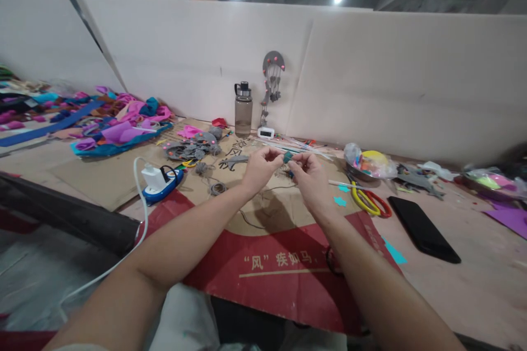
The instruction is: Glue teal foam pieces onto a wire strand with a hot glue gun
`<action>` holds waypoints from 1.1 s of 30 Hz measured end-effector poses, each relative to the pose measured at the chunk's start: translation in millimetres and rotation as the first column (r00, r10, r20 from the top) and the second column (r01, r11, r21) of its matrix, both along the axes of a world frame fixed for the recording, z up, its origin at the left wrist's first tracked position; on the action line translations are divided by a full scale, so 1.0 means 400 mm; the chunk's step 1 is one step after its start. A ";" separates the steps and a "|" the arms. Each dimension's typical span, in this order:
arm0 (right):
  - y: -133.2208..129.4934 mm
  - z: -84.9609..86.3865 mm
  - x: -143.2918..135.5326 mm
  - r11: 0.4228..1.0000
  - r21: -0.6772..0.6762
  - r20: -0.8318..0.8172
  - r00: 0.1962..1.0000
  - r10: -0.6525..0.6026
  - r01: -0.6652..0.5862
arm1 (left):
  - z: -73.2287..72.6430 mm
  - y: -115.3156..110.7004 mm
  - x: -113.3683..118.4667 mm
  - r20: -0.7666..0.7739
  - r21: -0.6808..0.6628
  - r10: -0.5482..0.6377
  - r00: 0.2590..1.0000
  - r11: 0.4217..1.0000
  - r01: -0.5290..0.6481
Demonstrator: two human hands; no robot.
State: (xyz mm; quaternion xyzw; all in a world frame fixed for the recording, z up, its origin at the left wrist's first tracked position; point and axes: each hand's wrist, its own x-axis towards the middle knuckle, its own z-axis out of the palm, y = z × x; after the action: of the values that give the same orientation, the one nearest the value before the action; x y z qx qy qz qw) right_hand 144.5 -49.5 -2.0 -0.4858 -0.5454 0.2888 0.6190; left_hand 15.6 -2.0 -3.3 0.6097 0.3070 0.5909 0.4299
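Note:
Between my fingertips is a small dark green felt piece (pixel 287 157), pinched from both sides above the table. My left hand (pixel 263 167) is closed on its left edge, and my right hand (pixel 308 175) on its right. The piece's exact shape is partly hidden by my fingers. Below my hands lies a red and brown printed cardboard sheet (pixel 284 279). Grey cord (pixel 217 188) is coiled left of my hands, with a strand trailing under them. Several small turquoise felt cutouts (pixel 340 201) lie to the right, beside scissors with yellow and red handles (pixel 366 201).
A black phone (pixel 424 228) lies at the right. Behind stand a water bottle (pixel 243 109) and a small white digital timer (pixel 265 132). A blue-white power strip (pixel 163 186) with a white plug is at left, near felt scraps (pixel 127 120). A metal bowl (pixel 364 174) holds wrapped materials.

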 end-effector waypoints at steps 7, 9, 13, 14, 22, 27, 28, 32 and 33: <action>-0.016 0.015 0.014 0.984 0.101 0.213 0.963 -0.167 0.148 | -0.004 -0.008 0.001 0.004 -0.061 -0.117 0.993 0.991 0.117; -0.017 0.015 0.016 0.977 0.133 0.258 0.946 -0.198 0.168 | -0.005 -0.008 0.001 -0.009 -0.067 -0.127 0.992 0.990 0.126; -0.019 0.012 0.017 0.967 0.184 0.336 0.914 -0.229 0.174 | -0.006 -0.007 0.001 -0.011 -0.079 -0.135 0.991 0.988 0.134; -0.020 0.011 0.016 0.964 0.196 0.353 0.905 -0.238 0.178 | -0.006 -0.007 0.001 -0.006 -0.078 -0.137 0.991 0.988 0.136; -0.023 0.015 0.022 0.953 0.203 0.426 0.856 -0.293 0.225 | 0.001 -0.015 0.002 0.004 -0.077 -0.141 0.990 0.987 0.141; -0.025 0.019 0.024 0.949 0.199 0.449 0.838 -0.311 0.245 | 0.006 -0.021 0.002 -0.034 -0.059 -0.124 0.992 0.991 0.122; -0.026 0.019 0.023 0.948 0.200 0.447 0.838 -0.312 0.247 | 0.006 -0.022 0.002 -0.041 -0.053 -0.120 0.992 0.992 0.118; -0.026 0.018 0.022 0.947 0.200 0.439 0.842 -0.315 0.250 | 0.008 -0.025 0.001 -0.075 -0.029 -0.115 0.991 0.993 0.113; -0.025 0.018 0.022 0.947 0.201 0.441 0.840 -0.316 0.251 | 0.009 -0.025 0.001 -0.083 -0.025 -0.114 0.990 0.993 0.112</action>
State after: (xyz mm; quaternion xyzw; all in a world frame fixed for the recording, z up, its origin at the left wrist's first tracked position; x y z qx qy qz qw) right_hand 153.2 -59.7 5.2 -0.5731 -0.6185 0.0305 0.5367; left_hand 15.9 -12.2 0.4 0.6461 0.2957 0.5364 0.4554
